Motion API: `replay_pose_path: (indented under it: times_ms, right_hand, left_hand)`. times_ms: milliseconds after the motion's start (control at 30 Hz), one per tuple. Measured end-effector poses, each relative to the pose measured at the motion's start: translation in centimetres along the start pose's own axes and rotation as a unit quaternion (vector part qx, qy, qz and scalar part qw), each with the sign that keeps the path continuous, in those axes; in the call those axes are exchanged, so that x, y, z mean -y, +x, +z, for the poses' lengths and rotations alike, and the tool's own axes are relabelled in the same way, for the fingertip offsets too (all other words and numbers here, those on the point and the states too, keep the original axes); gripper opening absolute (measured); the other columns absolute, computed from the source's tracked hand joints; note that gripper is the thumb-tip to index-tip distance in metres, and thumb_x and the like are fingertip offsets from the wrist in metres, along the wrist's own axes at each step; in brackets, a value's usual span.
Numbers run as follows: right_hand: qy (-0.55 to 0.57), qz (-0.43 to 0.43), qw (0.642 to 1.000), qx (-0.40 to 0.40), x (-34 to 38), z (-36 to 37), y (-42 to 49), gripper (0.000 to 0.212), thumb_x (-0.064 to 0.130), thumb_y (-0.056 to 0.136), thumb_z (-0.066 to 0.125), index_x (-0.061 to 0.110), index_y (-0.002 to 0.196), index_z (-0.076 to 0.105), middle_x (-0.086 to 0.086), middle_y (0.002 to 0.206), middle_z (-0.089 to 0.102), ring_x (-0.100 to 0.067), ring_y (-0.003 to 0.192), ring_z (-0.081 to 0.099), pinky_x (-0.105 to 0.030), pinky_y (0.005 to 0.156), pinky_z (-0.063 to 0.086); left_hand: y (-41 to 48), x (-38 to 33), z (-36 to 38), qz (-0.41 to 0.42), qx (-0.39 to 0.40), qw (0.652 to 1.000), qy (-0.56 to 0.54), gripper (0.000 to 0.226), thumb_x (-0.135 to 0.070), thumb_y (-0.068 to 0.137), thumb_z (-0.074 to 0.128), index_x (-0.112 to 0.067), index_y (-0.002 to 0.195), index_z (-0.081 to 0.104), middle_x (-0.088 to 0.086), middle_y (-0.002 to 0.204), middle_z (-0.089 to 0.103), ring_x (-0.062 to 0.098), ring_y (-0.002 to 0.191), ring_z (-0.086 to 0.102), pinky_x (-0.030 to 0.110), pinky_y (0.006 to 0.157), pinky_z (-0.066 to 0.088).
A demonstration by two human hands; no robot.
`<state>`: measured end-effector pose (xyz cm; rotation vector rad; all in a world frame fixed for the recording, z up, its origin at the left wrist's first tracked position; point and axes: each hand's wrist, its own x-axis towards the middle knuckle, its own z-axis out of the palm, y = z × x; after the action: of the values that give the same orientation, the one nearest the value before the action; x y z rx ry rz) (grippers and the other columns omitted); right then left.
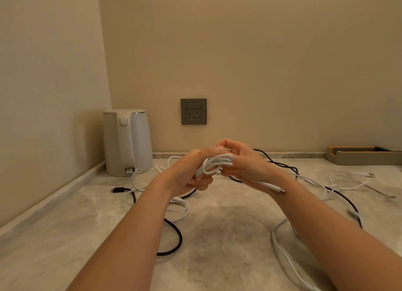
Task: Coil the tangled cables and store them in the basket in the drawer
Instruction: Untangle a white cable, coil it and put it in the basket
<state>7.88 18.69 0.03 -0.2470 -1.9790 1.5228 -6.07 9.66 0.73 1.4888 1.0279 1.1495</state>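
A small bundle of coiled white cable [214,164] hangs above the marble counter [76,221], held between both hands. My left hand [187,175] grips its left side with curled fingers. My right hand [245,162] pinches the loops from the right, and the cable's free plug end [280,190] sticks out below my right wrist. A black cable [177,236] and other white cables [348,182] lie tangled across the counter under and beside my arms. No basket or drawer is in view.
A white electric kettle [127,142] stands in the back left corner by the walls. A grey wall socket [193,111] sits behind my hands. A low tray [361,155] rests at the back right. A black plug [118,190] lies left of my left arm.
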Motion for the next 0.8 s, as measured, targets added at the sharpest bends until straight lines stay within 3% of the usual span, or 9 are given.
replay_pose_path:
  times_ms: [100, 200, 300, 400, 533, 600, 667, 733, 800]
  right_hand:
    - [-0.052, 0.011, 0.998, -0.020, -0.2, 0.9, 0.3, 0.010, 0.014, 0.096, 0.051, 0.005, 0.092, 0.050, -0.005, 0.066, 0.049, -0.009, 0.053, 0.043, -0.020, 0.054, 0.041]
    - [-0.171, 0.025, 0.984, -0.036, -0.3, 1.6, -0.2, 0.016, 0.016, 0.098, 0.048, 0.003, 0.093, 0.055, 0.006, 0.060, 0.049, -0.005, 0.052, 0.045, -0.020, 0.054, 0.042]
    - [-0.377, 0.006, 0.926, -0.025, -0.3, 2.7, -0.6, 0.021, 0.014, 0.099, 0.044, 0.011, 0.080, 0.053, 0.007, 0.059, 0.045, -0.001, 0.048, 0.040, -0.020, 0.053, 0.037]
    - [-0.512, -0.005, 0.859, -0.021, 0.0, 4.1, -0.2, 0.025, 0.023, 0.101, 0.037, 0.015, 0.084, 0.054, 0.004, 0.070, 0.051, -0.010, 0.064, 0.046, -0.030, 0.062, 0.038]
    - [-0.645, -0.012, 0.764, 0.002, 0.2, 5.5, -0.5, 0.020, 0.025, 0.102, 0.031, 0.014, 0.090, 0.044, -0.006, 0.086, 0.051, -0.025, 0.076, 0.046, -0.036, 0.065, 0.039]
    - [-0.678, -0.059, 0.733, 0.006, 0.7, 6.1, -0.6, 0.012, 0.017, 0.100, 0.037, 0.017, 0.088, 0.041, -0.005, 0.085, 0.050, -0.023, 0.072, 0.042, -0.033, 0.062, 0.033]
    - [-0.716, -0.131, 0.685, -0.011, 1.2, 6.7, -0.5, 0.007, 0.012, 0.096, 0.049, 0.016, 0.090, 0.050, -0.003, 0.086, 0.056, -0.021, 0.067, 0.044, -0.032, 0.055, 0.029]
    - [-0.757, -0.194, 0.622, -0.052, 1.3, 6.8, -0.4, 0.009, 0.015, 0.082, 0.071, 0.016, 0.080, 0.062, 0.001, 0.073, 0.061, -0.021, 0.055, 0.054, -0.026, 0.042, 0.018]
    - [-0.747, -0.240, 0.613, -0.090, 1.4, 6.3, -0.3, 0.022, 0.018, 0.065, 0.085, 0.018, 0.063, 0.063, 0.004, 0.055, 0.057, -0.019, 0.042, 0.054, -0.018, 0.037, 0.016]
  left_hand:
    - [0.2, 0.6, -0.7, 0.010, -0.020, 0.998, -0.053, 0.035, -0.032, 0.084, 0.054, -0.017, 0.053, 0.049, -0.006, 0.037, 0.031, 0.004, 0.029, 0.021, 0.018, 0.038, 0.014]
    - [0.1, 0.6, -2.0, 0.059, -0.049, 0.985, -0.157, 0.031, -0.031, 0.089, 0.043, -0.014, 0.064, 0.048, -0.007, 0.037, 0.033, 0.002, 0.027, 0.023, 0.014, 0.031, 0.021]
    - [-0.1, 0.6, -3.6, 0.060, -0.146, 0.967, -0.199, 0.047, -0.029, 0.098, 0.029, -0.013, 0.056, 0.044, -0.006, 0.036, 0.031, 0.003, 0.026, 0.022, 0.014, 0.032, 0.018]
    - [0.5, 1.1, -3.9, 0.037, -0.252, 0.953, -0.163, 0.039, -0.022, 0.096, 0.028, -0.011, 0.059, 0.035, -0.005, 0.035, 0.029, 0.004, 0.026, 0.019, 0.014, 0.031, 0.015]
    - [1.2, 1.8, -3.7, 0.005, -0.392, 0.917, -0.077, 0.035, -0.019, 0.094, 0.034, -0.011, 0.060, 0.041, 0.000, 0.042, 0.028, 0.009, 0.029, 0.020, 0.015, 0.034, 0.017]
    - [1.3, 1.9, -3.6, -0.013, -0.454, 0.891, -0.021, 0.034, -0.021, 0.094, 0.038, -0.011, 0.062, 0.044, 0.002, 0.050, 0.031, 0.013, 0.036, 0.025, 0.018, 0.037, 0.021]
    - [1.3, 2.0, -3.5, -0.010, -0.504, 0.860, 0.082, 0.037, -0.023, 0.094, 0.042, -0.011, 0.059, 0.044, 0.004, 0.053, 0.035, 0.019, 0.046, 0.030, 0.024, 0.045, 0.025]
    - [1.2, 2.1, -3.4, 0.018, -0.524, 0.822, 0.223, 0.044, -0.024, 0.094, 0.044, -0.011, 0.053, 0.043, 0.004, 0.051, 0.037, 0.022, 0.052, 0.032, 0.030, 0.050, 0.025]
    - [1.0, 2.3, -3.1, 0.044, -0.514, 0.791, 0.331, 0.050, -0.026, 0.096, 0.042, -0.011, 0.049, 0.041, 0.004, 0.048, 0.038, 0.023, 0.049, 0.033, 0.031, 0.050, 0.024]
